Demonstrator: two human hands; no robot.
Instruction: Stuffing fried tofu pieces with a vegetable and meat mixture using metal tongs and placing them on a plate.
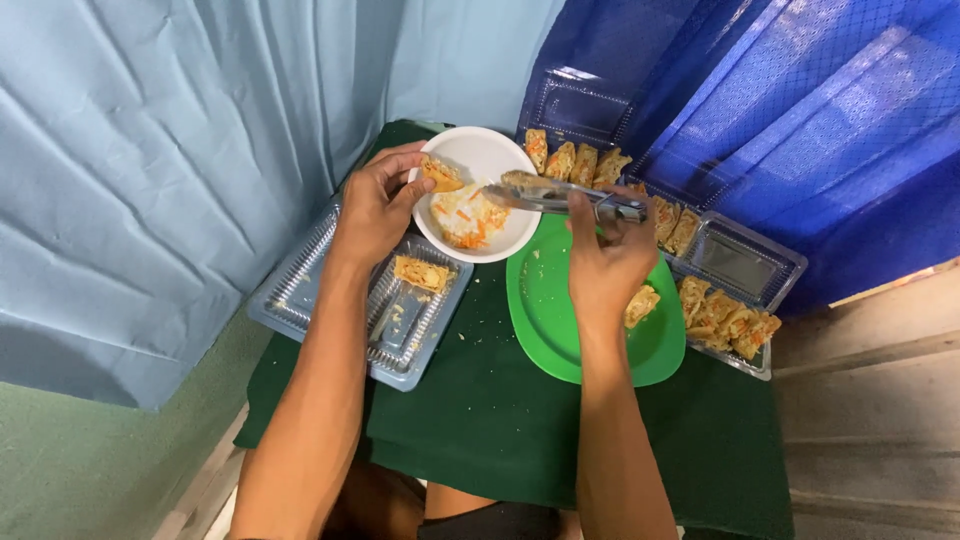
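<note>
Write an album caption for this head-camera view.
Left hand holds a roll piece over a white bowl; right hand holds metal tongs above a green plate.

- Two bare forearms come up from the bottom edge of the head view, with no sleeves, cuffs or gloves on them
- The left hand [375, 205] has no ring, no watch and no band at the wrist
- The right hand [607, 262] is likewise bare, wrist uncovered
- Fingernails are short and unpainted, as far as can be seen
- A strip of dark garment shows at the bottom edge between the two arms; its kind cannot be told
</note>
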